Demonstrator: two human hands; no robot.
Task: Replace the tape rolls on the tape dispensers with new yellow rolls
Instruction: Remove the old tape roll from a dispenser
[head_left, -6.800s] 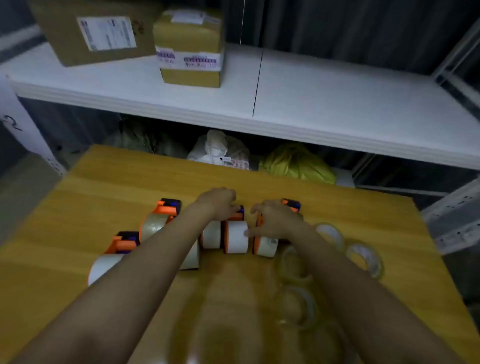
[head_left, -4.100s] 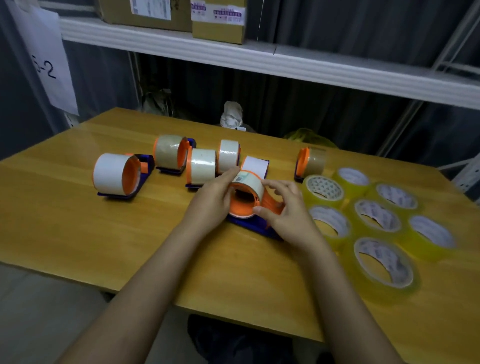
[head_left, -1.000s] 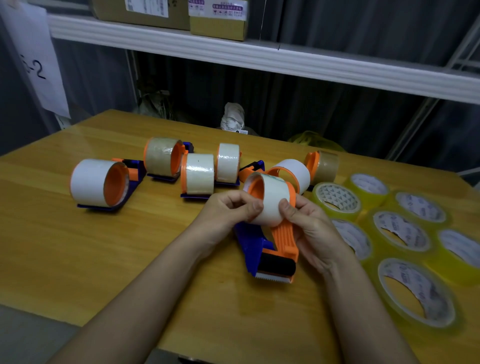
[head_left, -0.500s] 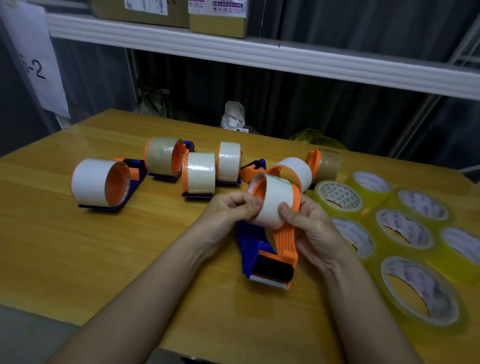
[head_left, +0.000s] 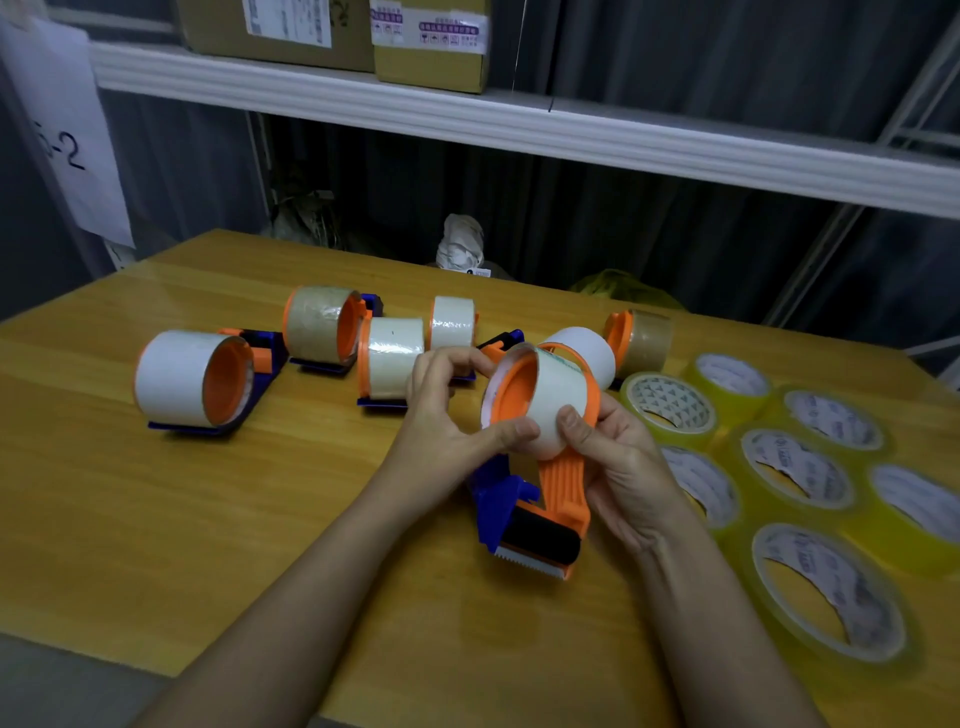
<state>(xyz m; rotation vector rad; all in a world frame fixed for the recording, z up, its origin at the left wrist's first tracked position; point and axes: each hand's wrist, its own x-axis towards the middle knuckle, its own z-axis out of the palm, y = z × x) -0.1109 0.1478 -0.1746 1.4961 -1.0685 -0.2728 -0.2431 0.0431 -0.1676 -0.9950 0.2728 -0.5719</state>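
Both bare forearms reached forward from the lower edge of the view and met near the middle. The left hand (head_left: 447, 415) was raised, thumb stretched to the right and pressed against a held roll, its fingers curled above. The right hand (head_left: 618, 467) lay palm-up beneath, thumb pressed upward beside the left thumb, fingers wrapped behind and out of sight.
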